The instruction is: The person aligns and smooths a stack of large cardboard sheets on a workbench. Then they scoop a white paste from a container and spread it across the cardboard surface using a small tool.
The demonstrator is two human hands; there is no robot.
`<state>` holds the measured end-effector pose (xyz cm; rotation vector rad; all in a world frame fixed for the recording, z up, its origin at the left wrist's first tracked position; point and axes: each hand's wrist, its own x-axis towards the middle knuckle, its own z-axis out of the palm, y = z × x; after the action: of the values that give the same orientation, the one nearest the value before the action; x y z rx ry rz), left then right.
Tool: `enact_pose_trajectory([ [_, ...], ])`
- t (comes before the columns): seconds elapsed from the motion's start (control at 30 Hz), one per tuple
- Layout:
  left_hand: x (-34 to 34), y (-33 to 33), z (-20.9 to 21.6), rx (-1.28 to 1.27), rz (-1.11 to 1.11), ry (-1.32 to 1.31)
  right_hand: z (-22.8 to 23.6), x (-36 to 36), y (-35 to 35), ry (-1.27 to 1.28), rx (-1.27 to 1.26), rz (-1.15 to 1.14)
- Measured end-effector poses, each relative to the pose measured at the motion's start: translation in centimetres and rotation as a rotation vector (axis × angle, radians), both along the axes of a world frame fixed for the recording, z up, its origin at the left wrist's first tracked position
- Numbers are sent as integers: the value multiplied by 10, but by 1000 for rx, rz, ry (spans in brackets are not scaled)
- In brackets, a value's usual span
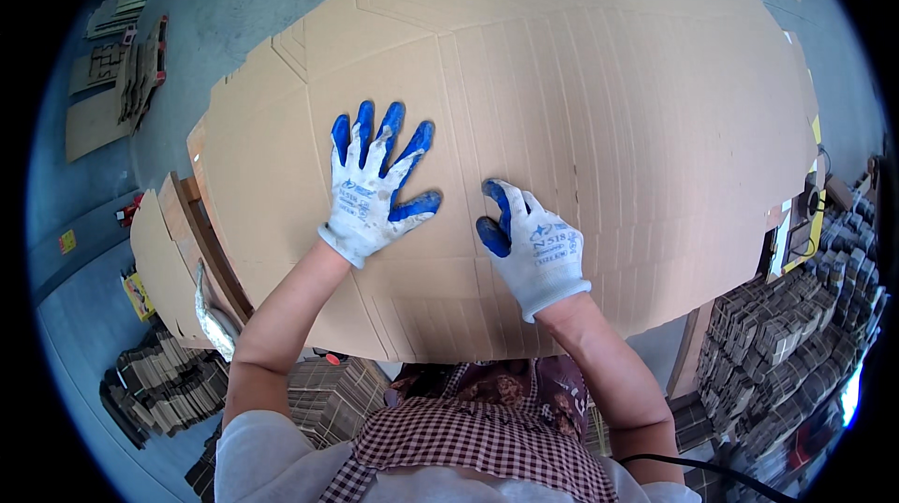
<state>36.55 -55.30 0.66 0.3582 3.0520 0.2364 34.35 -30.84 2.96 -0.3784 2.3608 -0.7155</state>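
A large sheet of brown cardboard (646, 156), marked with creases and fold lines, lies flat in front of me and fills most of the view. My left hand (375, 180), in a white glove with blue-coated fingers, rests on it with all fingers spread. To its right, my right hand (536, 243) wears a matching glove and sits low on the sheet. Its thumb and forefinger stand apart with bare cardboard showing between them, while the other fingers curl partly out of sight. Nothing shows in either hand.
Bundled flat cardboard pieces are piled at the right (787, 316), with another stack (169, 381) at the lower left. Cardboard offcuts (140, 81) stand at the far left. A silvery wrapped item (215, 320) is near my left forearm. A black cable (712, 470) runs by my right arm.
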Motion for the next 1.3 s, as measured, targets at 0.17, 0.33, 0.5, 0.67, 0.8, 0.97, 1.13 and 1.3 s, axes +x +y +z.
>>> enact_pose_trajectory([
  [0.17,1,0,-2,-6,-6,1,-3,5,-2,107,-12,-55],
  [0.33,2,-1,-1,-8,-12,0,0,0,-1,13,-2,-13],
  [0.5,-1,2,4,22,-27,5,0,18,22,103,-228,-285],
  [0.67,-5,5,19,54,-92,83,15,70,54,-140,-343,-492],
  [0.8,-10,12,10,21,-120,56,2,134,52,-241,-396,-519],
  [0.97,-8,12,3,37,-104,65,10,155,23,-627,-614,-863],
  [1.13,-10,14,1,53,-108,74,19,164,16,-689,-858,-1072],
  [1.3,-6,10,-2,53,-103,69,27,153,28,-363,-544,-616],
])
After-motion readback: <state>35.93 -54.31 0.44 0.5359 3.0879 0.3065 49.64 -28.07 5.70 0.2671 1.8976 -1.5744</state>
